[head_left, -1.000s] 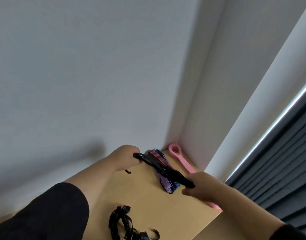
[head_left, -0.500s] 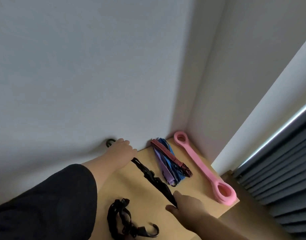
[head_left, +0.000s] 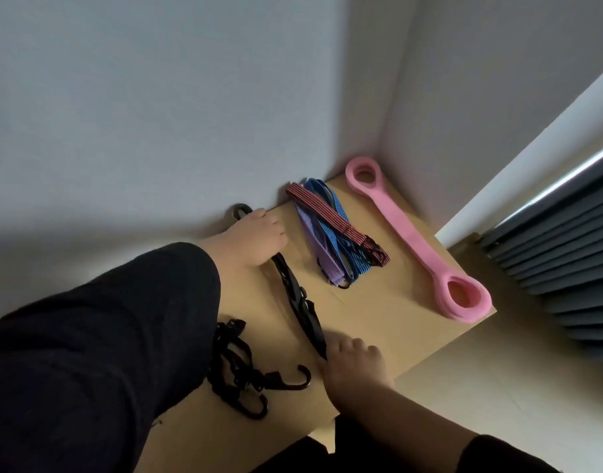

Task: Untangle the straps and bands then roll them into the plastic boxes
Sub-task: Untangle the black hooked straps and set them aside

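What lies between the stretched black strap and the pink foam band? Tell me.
In the head view, a bundle of blue, purple and red striped elastic cords lies between the black strap and pink foam band.

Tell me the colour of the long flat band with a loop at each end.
Pink; the band shows clearly in the head view, lying on the table.

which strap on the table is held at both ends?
The black strap, stretched straight between left hand and right hand. The tangled black cords, striped bundle and pink band lie untouched.
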`<state>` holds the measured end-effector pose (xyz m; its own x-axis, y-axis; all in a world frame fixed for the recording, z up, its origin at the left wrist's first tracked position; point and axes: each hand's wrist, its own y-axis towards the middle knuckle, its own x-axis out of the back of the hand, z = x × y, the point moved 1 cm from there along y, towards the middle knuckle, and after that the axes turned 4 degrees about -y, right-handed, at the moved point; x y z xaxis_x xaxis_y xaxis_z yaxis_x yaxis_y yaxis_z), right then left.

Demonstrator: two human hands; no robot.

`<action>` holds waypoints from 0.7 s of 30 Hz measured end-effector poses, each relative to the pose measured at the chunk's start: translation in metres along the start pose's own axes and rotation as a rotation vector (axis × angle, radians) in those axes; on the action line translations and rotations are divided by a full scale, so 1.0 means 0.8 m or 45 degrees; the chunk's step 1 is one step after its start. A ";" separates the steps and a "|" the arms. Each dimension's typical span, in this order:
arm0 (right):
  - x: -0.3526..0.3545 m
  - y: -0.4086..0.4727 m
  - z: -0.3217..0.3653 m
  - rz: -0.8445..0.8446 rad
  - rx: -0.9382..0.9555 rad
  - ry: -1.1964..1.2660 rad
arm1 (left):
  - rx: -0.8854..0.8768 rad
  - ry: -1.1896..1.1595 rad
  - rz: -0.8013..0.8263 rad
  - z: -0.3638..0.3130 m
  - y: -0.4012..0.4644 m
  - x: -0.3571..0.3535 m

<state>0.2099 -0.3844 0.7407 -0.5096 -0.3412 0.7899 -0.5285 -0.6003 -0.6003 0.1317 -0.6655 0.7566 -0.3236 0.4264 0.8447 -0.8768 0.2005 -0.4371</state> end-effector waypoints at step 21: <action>0.045 -0.027 0.002 -0.179 0.009 -0.084 | 0.115 -0.510 -0.439 -0.029 -0.118 -0.005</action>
<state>0.2040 -0.3848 0.7826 -0.3850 -0.3006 0.8726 -0.5864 -0.6504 -0.4828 0.2241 -0.6657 0.7873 -0.1064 -0.0241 0.9940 -0.9776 0.1849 -0.1001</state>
